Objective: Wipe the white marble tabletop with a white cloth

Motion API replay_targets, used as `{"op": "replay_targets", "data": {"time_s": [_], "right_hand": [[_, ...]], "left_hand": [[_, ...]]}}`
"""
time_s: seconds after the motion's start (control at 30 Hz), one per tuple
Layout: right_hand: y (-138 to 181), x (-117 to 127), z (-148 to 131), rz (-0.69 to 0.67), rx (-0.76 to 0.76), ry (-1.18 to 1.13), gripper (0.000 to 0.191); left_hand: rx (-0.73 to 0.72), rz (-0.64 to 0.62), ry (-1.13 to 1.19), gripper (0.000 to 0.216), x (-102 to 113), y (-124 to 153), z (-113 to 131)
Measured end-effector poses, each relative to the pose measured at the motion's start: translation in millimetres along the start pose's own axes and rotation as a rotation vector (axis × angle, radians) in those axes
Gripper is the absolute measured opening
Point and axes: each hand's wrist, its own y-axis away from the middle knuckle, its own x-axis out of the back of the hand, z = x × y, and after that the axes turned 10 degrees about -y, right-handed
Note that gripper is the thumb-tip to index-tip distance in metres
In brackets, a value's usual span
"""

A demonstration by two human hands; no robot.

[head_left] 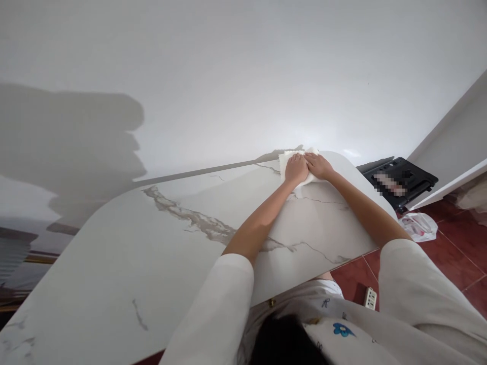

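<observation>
A white paper towel (283, 163) lies crumpled on the marble-patterned tabletop (198, 197), at its far edge by the wall. Both arms reach out over the table to it. My left hand (297, 169) is closed over the middle of the towel, fingers pointing away from me and pressing it down. Close against it, my right hand (318, 166) grips the towel's right part, its fingers angled to the left and nearly touching the left hand. Parts of the towel under the palms are hidden.
A white wall (243, 76) rises behind the table. On the right, a black case (418, 175) stands beyond the table, with a clear plastic bag (420, 226) on the red tiled floor (456, 258). A white power strip (370, 298) lies near the table's front edge.
</observation>
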Motion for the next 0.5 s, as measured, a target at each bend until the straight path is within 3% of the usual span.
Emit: {"op": "replay_targets", "data": {"time_s": [0.23, 0.5], "right_hand": [[52.9, 5.1, -18.9, -0.021, 0.03, -0.014, 0.055], [142.5, 9.4, -66.3, -0.007, 0.042, 0.044, 0.055]], "left_hand": [[-0.022, -0.004, 0.011, 0.049, 14.0, 52.2, 18.8], [-0.092, -0.068, 0.039, 0.053, 41.6, 141.8, 37.6]]}}
